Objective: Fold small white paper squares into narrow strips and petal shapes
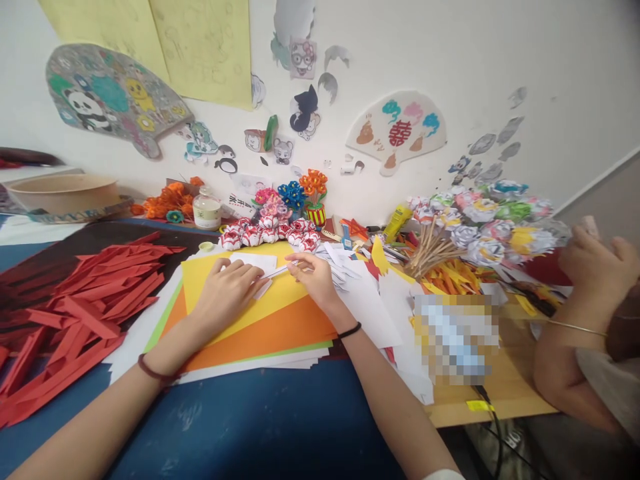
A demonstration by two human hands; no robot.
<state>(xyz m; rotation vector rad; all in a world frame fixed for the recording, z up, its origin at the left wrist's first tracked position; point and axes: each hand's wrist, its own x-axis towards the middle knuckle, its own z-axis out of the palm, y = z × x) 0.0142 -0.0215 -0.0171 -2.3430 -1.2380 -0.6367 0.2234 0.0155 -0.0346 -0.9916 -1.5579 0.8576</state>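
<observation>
A narrow white paper strip [276,271] spans the gap between my two hands, above a yellow sheet [287,300]. My left hand [227,293] is closed on the strip's left end, its knuckles upward. At the other end, the thumb and fingers of my right hand [313,277] pinch the strip. White paper [250,261] lies just beyond my left fingers. Under the yellow sheet are an orange sheet [260,337] and a stack of green and white sheets. Folded white strips [343,263] lie right of my right hand.
Folded red strips [95,313] cover the left side. Red-and-white paper flowers [270,231] stand behind my hands. A flower bouquet [480,223] lies at right, near another person's hand [597,263]. A round bowl [65,193] sits back left.
</observation>
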